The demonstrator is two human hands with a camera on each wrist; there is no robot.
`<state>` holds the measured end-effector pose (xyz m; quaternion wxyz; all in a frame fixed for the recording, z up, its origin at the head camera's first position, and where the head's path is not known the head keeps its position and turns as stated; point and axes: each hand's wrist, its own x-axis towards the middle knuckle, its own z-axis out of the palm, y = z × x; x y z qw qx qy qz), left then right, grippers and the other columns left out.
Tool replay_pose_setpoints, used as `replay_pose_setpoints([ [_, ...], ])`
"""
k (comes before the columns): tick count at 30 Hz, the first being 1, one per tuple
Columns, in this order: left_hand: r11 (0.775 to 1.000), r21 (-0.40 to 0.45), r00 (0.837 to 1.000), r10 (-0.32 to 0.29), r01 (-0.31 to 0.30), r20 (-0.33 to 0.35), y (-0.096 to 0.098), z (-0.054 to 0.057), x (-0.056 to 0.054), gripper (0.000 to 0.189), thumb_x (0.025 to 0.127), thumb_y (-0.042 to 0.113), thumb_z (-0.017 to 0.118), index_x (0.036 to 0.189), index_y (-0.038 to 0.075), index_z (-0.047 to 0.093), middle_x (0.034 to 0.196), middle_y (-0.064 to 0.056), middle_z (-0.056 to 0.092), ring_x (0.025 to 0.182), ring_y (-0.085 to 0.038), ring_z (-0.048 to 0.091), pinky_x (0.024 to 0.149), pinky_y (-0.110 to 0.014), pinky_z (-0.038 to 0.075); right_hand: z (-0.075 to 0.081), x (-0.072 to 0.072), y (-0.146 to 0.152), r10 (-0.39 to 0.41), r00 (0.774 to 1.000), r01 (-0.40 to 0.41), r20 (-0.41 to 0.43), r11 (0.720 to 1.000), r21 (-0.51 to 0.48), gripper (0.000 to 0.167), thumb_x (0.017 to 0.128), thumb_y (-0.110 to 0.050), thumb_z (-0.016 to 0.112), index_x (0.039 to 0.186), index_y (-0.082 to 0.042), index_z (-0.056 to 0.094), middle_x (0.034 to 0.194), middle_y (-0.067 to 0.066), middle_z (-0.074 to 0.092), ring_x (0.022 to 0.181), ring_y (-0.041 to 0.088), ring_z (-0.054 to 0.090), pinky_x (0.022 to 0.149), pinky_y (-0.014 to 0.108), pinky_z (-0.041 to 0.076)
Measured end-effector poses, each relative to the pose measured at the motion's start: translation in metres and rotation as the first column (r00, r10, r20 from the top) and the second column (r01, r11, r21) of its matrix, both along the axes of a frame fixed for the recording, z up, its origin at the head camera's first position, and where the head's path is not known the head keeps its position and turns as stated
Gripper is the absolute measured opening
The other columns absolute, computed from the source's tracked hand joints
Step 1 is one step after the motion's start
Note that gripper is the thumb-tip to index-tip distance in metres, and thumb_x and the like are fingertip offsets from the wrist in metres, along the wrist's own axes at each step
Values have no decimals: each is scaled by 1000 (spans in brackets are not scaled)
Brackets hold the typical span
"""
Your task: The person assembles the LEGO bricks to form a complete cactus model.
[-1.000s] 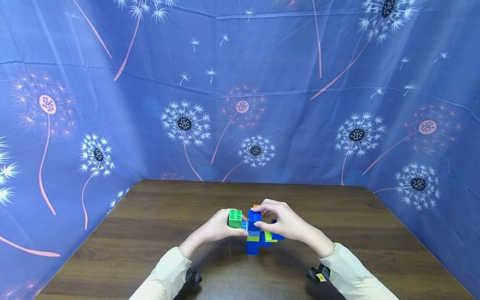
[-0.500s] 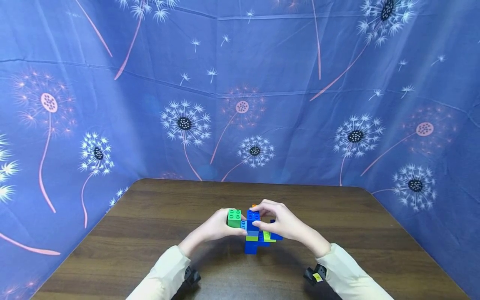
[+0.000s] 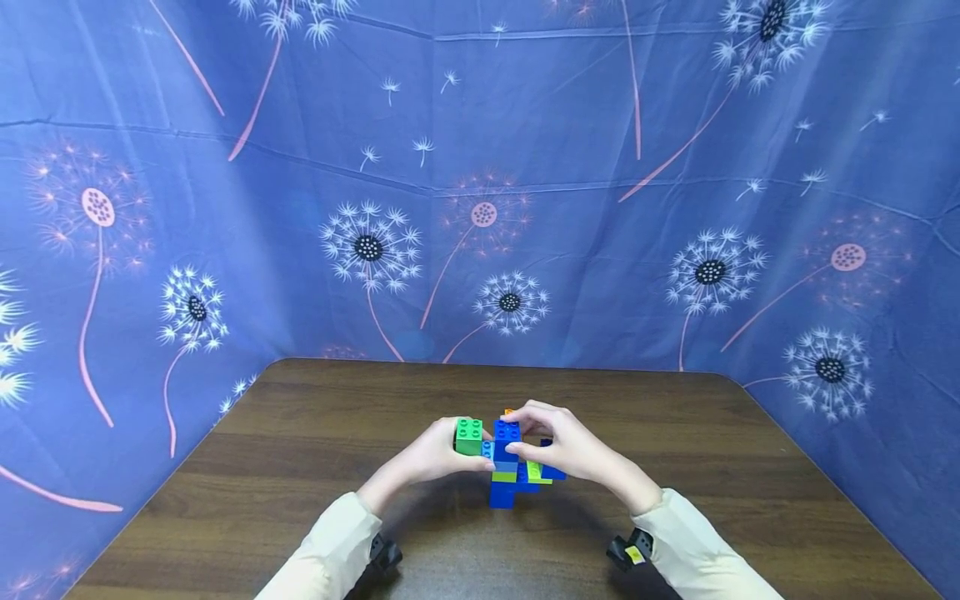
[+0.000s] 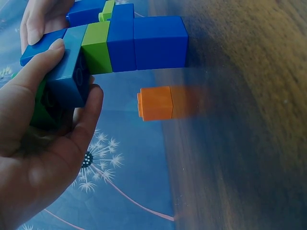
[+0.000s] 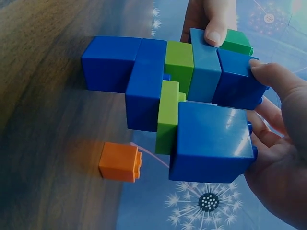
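A built figure of toy building bricks stands upright on the table, between both hands. My left hand [image 3: 431,450] grips it from the left, with the thumb on a light blue brick [image 4: 72,72]; a green brick [image 3: 469,437] sits atop that brick's left end, within the hand. With thumb and fingers my right hand [image 3: 566,442] pinches the dark blue brick [image 5: 240,81] on top. Below come a lime green brick [image 4: 97,48], a long blue brick [image 5: 146,86] and a blue bottom brick [image 3: 502,497]. On the right side, a thin lime brick [image 5: 168,117] bears another blue brick [image 5: 213,139].
Behind the figure, a loose orange brick [image 4: 156,103] stands on the brown wooden table [image 3: 360,400]. A blue cloth [image 3: 480,125] with a dandelion print hangs around the table's far edge and sides. Black cameras [image 3: 630,550] are worn on the wrists.
The head view has shifted very slightly. Both hands keep the same hold, and the bricks stay as they were.
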<state>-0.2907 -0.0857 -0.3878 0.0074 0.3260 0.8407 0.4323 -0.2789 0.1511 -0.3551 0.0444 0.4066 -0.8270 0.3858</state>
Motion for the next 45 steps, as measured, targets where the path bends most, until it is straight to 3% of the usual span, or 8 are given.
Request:
replay_pose_setpoints([
  [2, 1000, 3, 1000, -3, 3, 3, 1, 4, 4, 32, 78, 26, 77, 101, 5, 67, 79, 1, 66, 63, -2, 52, 60, -20, 46, -1, 0, 0, -9, 1000, 9, 2, 1000, 1, 36, 87, -27, 67, 117, -10, 60, 101, 1, 63, 90, 9, 62, 85, 31, 52],
  [6, 1000, 2, 1000, -6, 6, 15, 2, 2, 5, 32, 78, 26, 77, 101, 5, 67, 79, 1, 66, 63, -2, 53, 60, -20, 46, -4, 2, 1, -31, 999, 31, 12, 1000, 1, 37, 87, -26, 67, 118, -9, 60, 103, 2, 64, 90, 11, 62, 85, 35, 52],
  [13, 1000, 0, 1000, -12, 12, 23, 3, -7, 6, 32, 77, 27, 78, 99, 6, 67, 80, 0, 67, 64, -2, 54, 62, -20, 47, -9, 3, 3, -9, 999, 10, 48, 1000, -13, 40, 86, -28, 68, 119, -9, 58, 111, 5, 64, 94, 10, 61, 86, 35, 52],
  [18, 1000, 13, 1000, -7, 7, 25, 1, -6, 7, 32, 77, 26, 78, 100, 7, 68, 80, 0, 67, 65, -1, 54, 62, -19, 46, -7, 4, -1, -19, 1000, 19, -14, 999, -32, 33, 87, -30, 67, 114, -13, 60, 110, 1, 63, 94, 9, 60, 86, 38, 51],
  [21, 1000, 8, 1000, -8, 7, 25, 0, -5, 7, 32, 77, 26, 77, 101, 6, 67, 80, 0, 67, 65, -1, 54, 62, -19, 46, -7, 3, -2, -15, 1000, 15, -11, 999, -38, 29, 87, -28, 67, 111, -13, 62, 105, 0, 63, 92, 9, 60, 86, 39, 51],
  [31, 1000, 10, 1000, -29, 29, -3, -2, -1, 1, 36, 78, 29, 76, 103, 6, 66, 76, 6, 64, 61, 0, 52, 58, -20, 46, 0, 1, -5, -49, 996, 54, 71, 996, -65, 31, 84, -18, 70, 113, -8, 62, 100, 5, 65, 90, 17, 65, 86, 37, 52],
  [35, 999, -1, 999, -32, 32, 2, -2, 1, 1, 36, 78, 31, 76, 102, 6, 66, 76, 7, 64, 61, 0, 52, 58, -20, 47, 0, 1, -3, -67, 994, 71, 81, 996, -53, 30, 84, -21, 70, 112, -10, 63, 98, 2, 66, 89, 13, 65, 84, 34, 53],
  [45, 1000, -8, 999, -10, 10, 40, -1, 3, 1, 33, 78, 29, 77, 102, 9, 67, 79, 5, 65, 62, -2, 54, 60, -21, 48, -4, -3, 0, -27, 994, 35, 105, 997, -76, 28, 88, -25, 66, 113, -13, 62, 99, 4, 67, 89, 12, 66, 80, 26, 53],
])
